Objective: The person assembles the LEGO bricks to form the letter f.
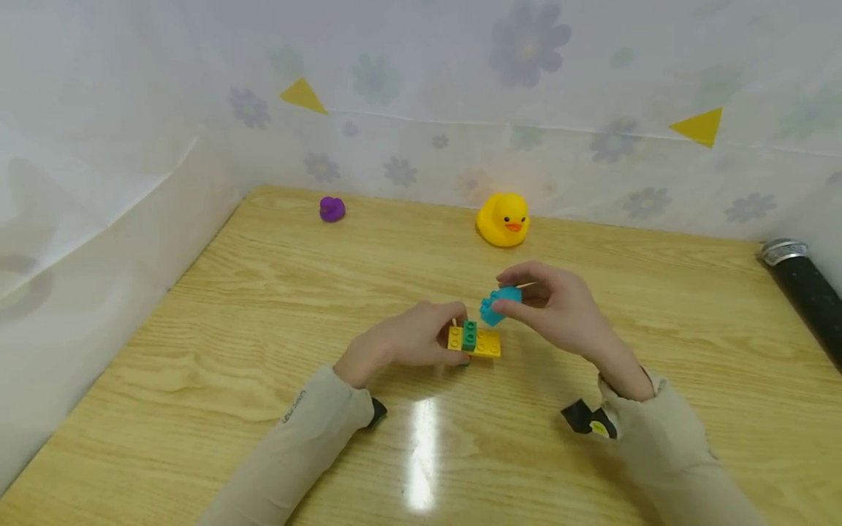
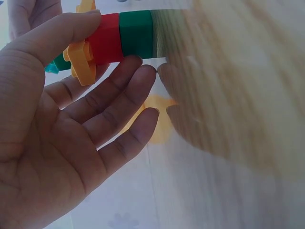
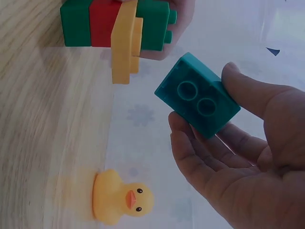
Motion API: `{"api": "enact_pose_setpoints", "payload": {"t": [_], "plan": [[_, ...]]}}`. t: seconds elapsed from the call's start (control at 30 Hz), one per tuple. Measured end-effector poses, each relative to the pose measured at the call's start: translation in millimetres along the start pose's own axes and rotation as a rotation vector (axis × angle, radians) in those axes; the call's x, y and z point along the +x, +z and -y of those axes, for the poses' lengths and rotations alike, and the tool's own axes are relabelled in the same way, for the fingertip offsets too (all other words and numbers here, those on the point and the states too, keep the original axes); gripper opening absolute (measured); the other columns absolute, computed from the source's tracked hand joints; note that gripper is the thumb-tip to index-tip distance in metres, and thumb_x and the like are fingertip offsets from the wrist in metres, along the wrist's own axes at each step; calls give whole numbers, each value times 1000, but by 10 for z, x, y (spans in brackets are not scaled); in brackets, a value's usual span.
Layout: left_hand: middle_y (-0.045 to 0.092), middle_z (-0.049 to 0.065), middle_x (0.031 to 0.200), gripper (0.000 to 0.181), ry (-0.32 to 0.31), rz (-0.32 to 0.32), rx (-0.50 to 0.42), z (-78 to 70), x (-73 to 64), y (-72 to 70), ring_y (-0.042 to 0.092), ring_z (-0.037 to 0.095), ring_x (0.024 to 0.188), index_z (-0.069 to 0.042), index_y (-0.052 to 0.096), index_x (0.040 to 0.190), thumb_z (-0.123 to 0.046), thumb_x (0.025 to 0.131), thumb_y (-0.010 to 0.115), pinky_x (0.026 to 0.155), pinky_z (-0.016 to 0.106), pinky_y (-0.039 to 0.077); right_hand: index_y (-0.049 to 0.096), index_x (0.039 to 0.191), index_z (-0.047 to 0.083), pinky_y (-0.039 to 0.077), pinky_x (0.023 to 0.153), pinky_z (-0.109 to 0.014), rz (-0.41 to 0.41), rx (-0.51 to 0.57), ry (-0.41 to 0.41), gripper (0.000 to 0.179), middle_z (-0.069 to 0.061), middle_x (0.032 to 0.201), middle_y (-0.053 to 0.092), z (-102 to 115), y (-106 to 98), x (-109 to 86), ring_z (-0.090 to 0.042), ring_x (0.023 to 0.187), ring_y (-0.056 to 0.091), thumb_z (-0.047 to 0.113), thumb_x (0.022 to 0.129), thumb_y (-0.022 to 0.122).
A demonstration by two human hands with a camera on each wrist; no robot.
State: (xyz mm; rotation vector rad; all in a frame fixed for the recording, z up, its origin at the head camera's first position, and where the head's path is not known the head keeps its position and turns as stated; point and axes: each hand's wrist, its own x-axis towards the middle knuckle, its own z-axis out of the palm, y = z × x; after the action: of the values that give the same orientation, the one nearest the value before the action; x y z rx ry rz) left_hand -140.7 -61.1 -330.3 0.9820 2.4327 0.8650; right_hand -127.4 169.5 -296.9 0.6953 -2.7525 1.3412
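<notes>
A small stack of toy building bricks stands at the middle of the table. From the table upward it has a lower green brick [image 2: 136,34], a red brick [image 2: 106,38], a wide yellow plate [image 1: 488,343] and an upper green brick [image 1: 470,336]. My left hand [image 1: 417,336] grips the stack from the left, thumb on one side and fingers on the other. Just above and to the right, my right hand [image 1: 562,310] pinches a blue brick [image 1: 503,303] between thumb and fingers. In the right wrist view this brick [image 3: 196,98] is tilted, its hollow underside showing, apart from the stack.
A yellow rubber duck [image 1: 503,221] sits behind the hands near the back edge. Farther left is a small purple duck [image 1: 332,210]. A black microphone [image 1: 805,292] lies at the right side. White flower-patterned cloth [image 1: 421,88] hangs behind the wooden table [image 1: 263,292].
</notes>
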Motion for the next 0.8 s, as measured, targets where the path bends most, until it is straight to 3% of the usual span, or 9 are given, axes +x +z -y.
{"api": "enact_pose_setpoints", "payload": {"t": [0.6,0.8], "plan": [[59,-3,84,39,31,4,-35,30,-2,11,51,11,66,-12,50,119,-26,88,71,61,23,43,63,110,5,54,76,-31,52,190,-56,23,-7,102,66,74,202,-5,-17,88,67,10,88,69],[58,-3,84,36,26,3,-39,33,2,12,50,11,67,-12,52,114,-26,87,72,62,23,43,63,111,3,53,81,-30,98,174,-78,28,-9,107,64,56,180,5,-20,93,65,6,85,73]]}}
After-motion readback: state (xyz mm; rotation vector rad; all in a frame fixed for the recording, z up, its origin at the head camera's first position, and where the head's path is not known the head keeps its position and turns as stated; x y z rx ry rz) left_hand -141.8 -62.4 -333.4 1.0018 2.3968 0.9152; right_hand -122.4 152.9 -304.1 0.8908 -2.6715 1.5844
